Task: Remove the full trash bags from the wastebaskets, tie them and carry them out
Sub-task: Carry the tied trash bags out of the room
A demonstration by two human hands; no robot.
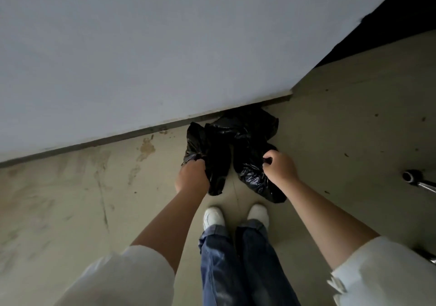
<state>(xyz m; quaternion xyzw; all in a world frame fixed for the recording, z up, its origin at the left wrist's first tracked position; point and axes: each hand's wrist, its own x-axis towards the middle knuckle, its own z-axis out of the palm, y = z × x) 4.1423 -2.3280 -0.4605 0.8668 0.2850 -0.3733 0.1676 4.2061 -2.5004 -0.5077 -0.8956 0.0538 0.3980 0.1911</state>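
A black plastic trash bag (238, 140) sits on the floor against the foot of a pale wall, just ahead of my white shoes. My left hand (192, 177) is clenched around a gathered flap of the bag on its left side. My right hand (278, 166) pinches another flap on the bag's right side. The two flaps hang apart with a gap of floor between them. No wastebasket is in view.
A pale wall (141, 57) with a dark baseboard runs across the view and ends at a corner on the right. The beige floor (70, 199) is stained at the left. A chrome leg with a black caster (411, 178) stands at the right edge.
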